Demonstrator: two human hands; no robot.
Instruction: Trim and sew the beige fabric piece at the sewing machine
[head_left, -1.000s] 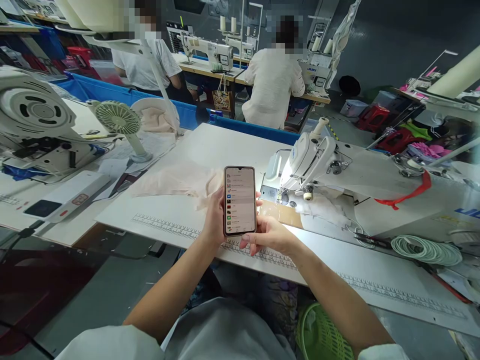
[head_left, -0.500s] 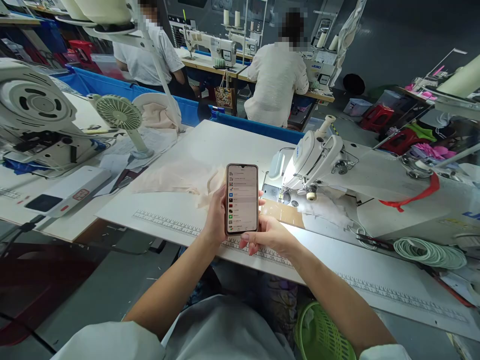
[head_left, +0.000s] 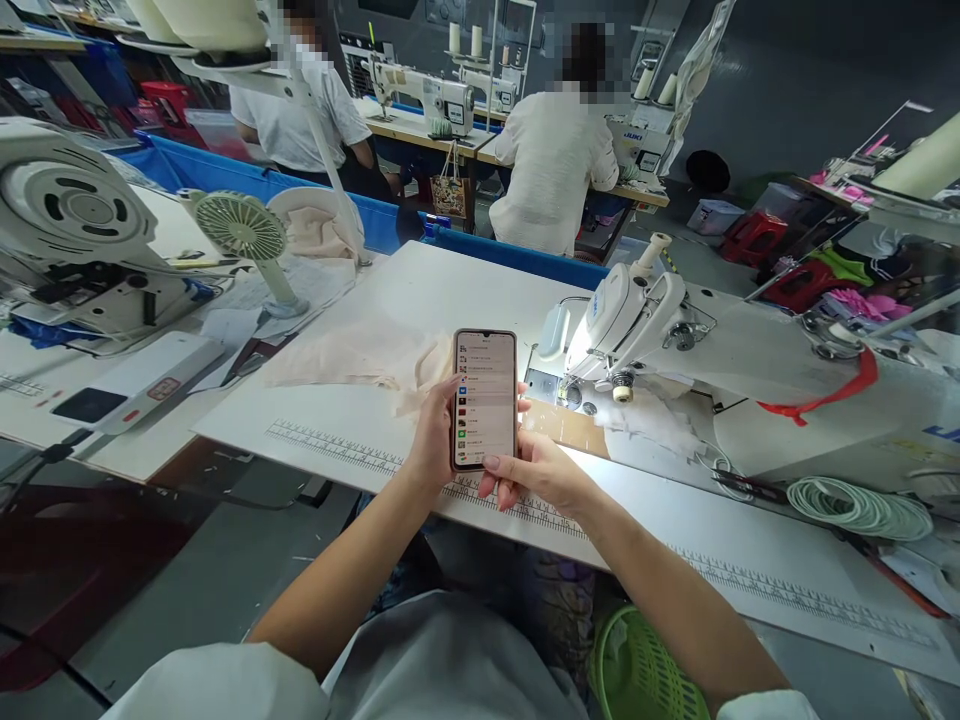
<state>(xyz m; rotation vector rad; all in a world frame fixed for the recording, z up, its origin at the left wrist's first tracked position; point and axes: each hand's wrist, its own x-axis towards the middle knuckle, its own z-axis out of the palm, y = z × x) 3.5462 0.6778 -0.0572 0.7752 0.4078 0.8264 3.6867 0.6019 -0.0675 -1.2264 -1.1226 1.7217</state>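
A phone (head_left: 485, 400) with a lit list on its screen is held upright above the front edge of the white sewing table (head_left: 360, 420). My left hand (head_left: 433, 432) is wrapped round its left side, with fingertips showing past the right edge. At the phone's lower right corner is my right hand (head_left: 536, 470), its thumb on the bottom of the screen and its fingers curled beneath. Pale thin fabric (head_left: 352, 362) lies on the table behind my left hand. The sewing machine (head_left: 622, 320) stands to the right, its needle area lit.
A small green fan (head_left: 241, 228) and a white box-shaped device (head_left: 139, 382) are on the left. Coiled pale cord (head_left: 859, 508) lies at the right. A green basket (head_left: 645, 670) stands below the table. Two people (head_left: 551, 165) sit at machines beyond the blue cloth trough (head_left: 517, 255).
My left thumb has shifted onto the left edge of the phone screen. My right thumb has moved slightly onto the screen's bottom. The phone stays in nearly the same place.
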